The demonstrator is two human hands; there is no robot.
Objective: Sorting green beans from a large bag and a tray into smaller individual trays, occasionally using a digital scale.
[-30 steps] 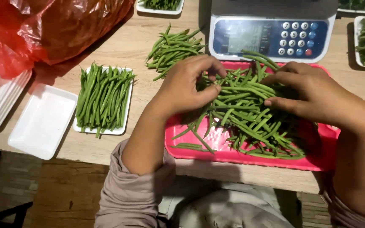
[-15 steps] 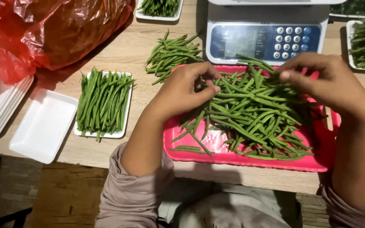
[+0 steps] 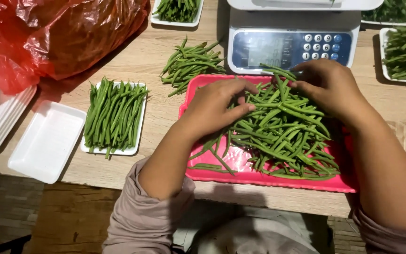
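Pink plastic tray [image 3: 259,176] holds a loose heap of green beans [image 3: 283,131]. Left hand [image 3: 214,108] lies flat on the heap, fingers loose; right hand [image 3: 327,84] pinches beans at its far edge. White foam tray [image 3: 135,141] beside holds aligned beans; another white foam tray [image 3: 45,141] sits left.

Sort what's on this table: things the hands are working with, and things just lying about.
In hand: left hand, right hand, loose green beans, pink tray.

Lying about: scale, filled white tray, empty white tray, red bag, bean bunch.
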